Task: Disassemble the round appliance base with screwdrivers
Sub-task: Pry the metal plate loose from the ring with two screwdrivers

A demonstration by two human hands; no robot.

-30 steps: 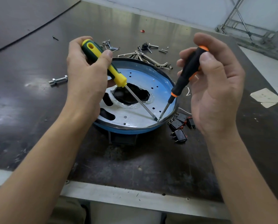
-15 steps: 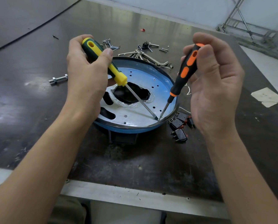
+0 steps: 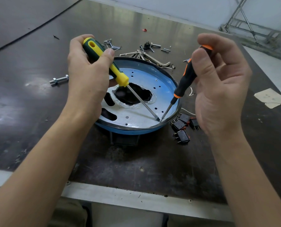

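Head view: left hand (image 3: 87, 76) grips yellow screwdriver (image 3: 119, 76), right hand (image 3: 221, 89) orange screwdriver (image 3: 185, 79), tips together inside round base (image 3: 144, 76).

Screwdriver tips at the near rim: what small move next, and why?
Probably pry gently with the yellow screwdriver in the left hand, holding the black screwdriver in the right hand steady. Both tips sit together where the metal plate meets the rim, so that seam likely needs loosening.
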